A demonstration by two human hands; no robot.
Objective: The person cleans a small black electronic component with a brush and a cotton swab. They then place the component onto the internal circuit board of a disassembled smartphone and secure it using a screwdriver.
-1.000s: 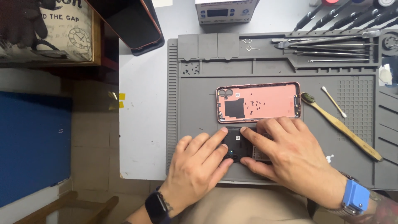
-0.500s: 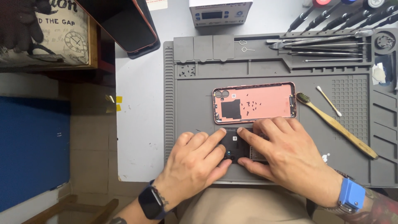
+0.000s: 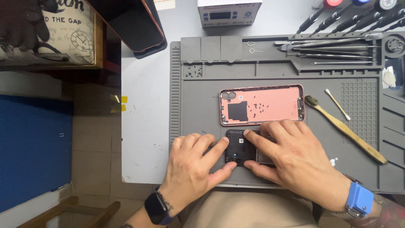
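Observation:
A dark opened phone body (image 3: 241,147) lies on the grey work mat (image 3: 202,105), camera end to the left. My left hand (image 3: 195,162) rests at its left end, forefinger and thumb touching it. My right hand (image 3: 295,158) covers its right part, with forefinger on the top edge and thumb on the lower edge. Just behind lies a pink phone back cover (image 3: 261,104), inside up, with several tiny screws scattered in it.
A bamboo brush (image 3: 344,128) and a cotton swab (image 3: 336,104) lie to the right. Screwdrivers and tweezers (image 3: 333,46) fill the mat's back right tray. A small white device (image 3: 228,12) stands behind the mat, and a dark tablet (image 3: 135,25) lies at back left.
Both hands stay on the dark phone body. The view has shifted slightly; my fingers have barely moved.

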